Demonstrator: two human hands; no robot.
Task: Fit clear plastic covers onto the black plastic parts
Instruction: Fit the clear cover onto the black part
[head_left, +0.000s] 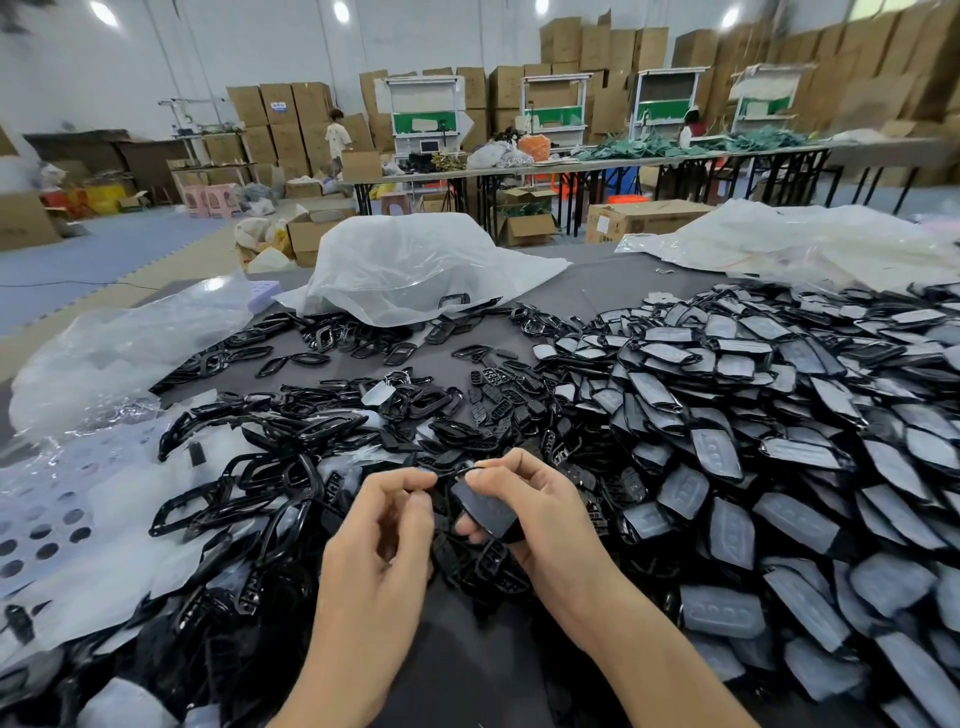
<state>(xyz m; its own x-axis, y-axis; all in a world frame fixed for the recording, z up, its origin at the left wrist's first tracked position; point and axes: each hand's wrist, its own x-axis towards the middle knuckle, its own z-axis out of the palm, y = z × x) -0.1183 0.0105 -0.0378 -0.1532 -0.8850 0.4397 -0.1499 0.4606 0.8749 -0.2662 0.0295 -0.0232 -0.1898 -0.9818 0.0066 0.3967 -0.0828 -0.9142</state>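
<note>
Black plastic part (485, 506) gripped by right hand (540, 499) above front edge of desk (597, 288); left hand (384, 525) pinches its rim, likely for fitting.

Two hands, left hand (379, 525) and right hand (540, 509), both gripping one black part (485, 506). Heaped covered parts (753, 415) at right, too many to count. Open black frames (270, 467) at left, likewise uncountable. Three crumpled clear bags (410, 265) on the tabletop (613, 280). One perforated sheet (41, 525). Four white-and-green machines (426, 111) at the back. Two pink stools (208, 200).
</note>
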